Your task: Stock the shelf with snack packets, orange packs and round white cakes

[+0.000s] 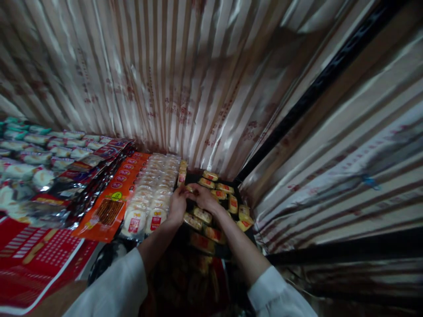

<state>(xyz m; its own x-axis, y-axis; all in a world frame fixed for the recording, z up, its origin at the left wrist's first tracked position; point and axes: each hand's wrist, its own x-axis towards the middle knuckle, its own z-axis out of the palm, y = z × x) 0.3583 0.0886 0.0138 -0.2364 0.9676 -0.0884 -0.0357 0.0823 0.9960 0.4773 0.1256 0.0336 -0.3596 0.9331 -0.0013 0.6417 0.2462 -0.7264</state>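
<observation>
My left hand [178, 203] and my right hand [202, 198] meet over a dark surface, fingers bent and close together. Between their fingertips is a small yellowish wrapped snack [191, 189], partly covered by the fingers. Beside and below my right hand lie several oval snack packs with yellow and red labels, among them one pack [202, 215] near the wrist. More packs [222, 188] are scattered beyond it. Just left of my left hand, rows of round white crackers [156, 219] in clear wrappers stand in line. A short row of yellow packs [183, 169] is behind my left hand.
Left of the crackers lies an orange snack bag [116, 196], then dark shiny packets [95, 171] and many white wrapped pieces [36, 154]. A red printed sheet [36, 264] covers the front left. Striped sheeting [185, 88] hangs behind, with a black pole [297, 114] at right.
</observation>
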